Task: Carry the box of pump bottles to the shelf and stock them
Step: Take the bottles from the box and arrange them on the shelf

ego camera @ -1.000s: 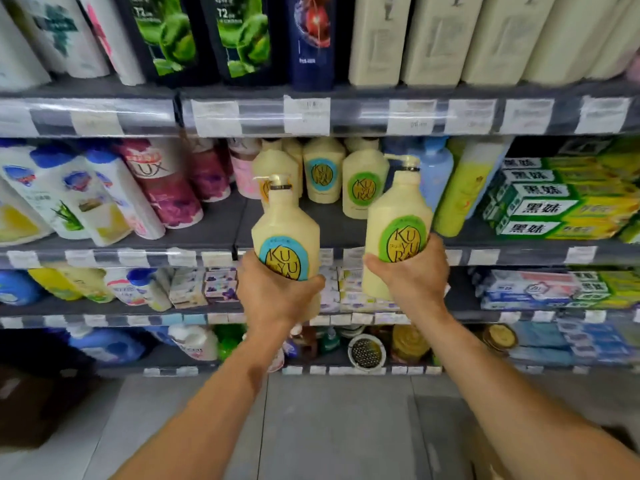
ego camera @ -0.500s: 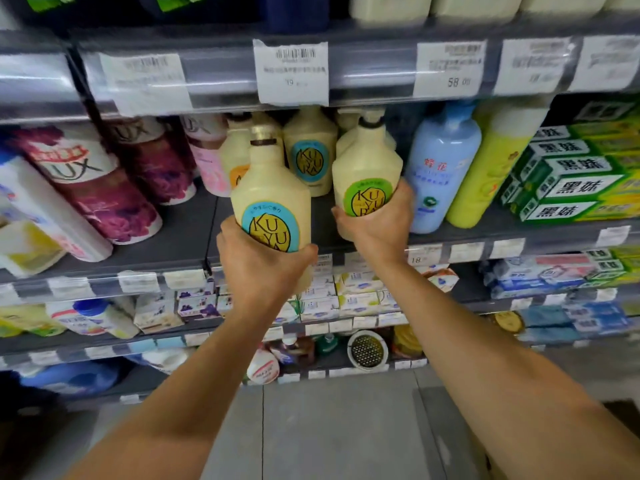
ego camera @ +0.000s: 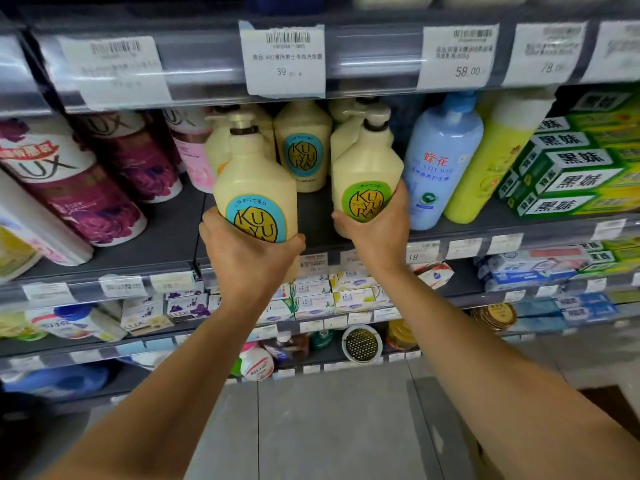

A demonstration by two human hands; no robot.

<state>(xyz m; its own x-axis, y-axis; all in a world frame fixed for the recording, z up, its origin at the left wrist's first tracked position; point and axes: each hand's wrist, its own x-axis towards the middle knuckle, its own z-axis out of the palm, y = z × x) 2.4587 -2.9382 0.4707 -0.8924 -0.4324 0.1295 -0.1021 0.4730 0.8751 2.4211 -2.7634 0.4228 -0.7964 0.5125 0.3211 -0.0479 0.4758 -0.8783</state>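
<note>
Two cream pump bottles are held up in front of the shelf [ego camera: 166,237], one in each hand. The left hand [ego camera: 247,258] is wrapped around the base of the bottle with the blue label [ego camera: 256,192], its fingers [ego camera: 207,223] clenched on the left side and the thumb pressed across the front; this bottle is kept upright, at the front edge of the shelf, and whether its base touches the board cannot be told. The right hand [ego camera: 377,230] is closed on the lower part of the bottle with the green label [ego camera: 367,174], which is tilted slightly to the left and is already placed over the shelf board. Behind them, more cream pump bottles [ego camera: 304,147] of the same brand are lined up at the back. Just beside the green-label bottle, a light blue bottle [ego camera: 440,161] and a yellow-green bottle [ego camera: 491,161] are standing. On the left side, purple LUX bottles [ego camera: 86,188] are leaned. Green toothpaste boxes [ego camera: 575,168] are stacked at the far right.
</note>
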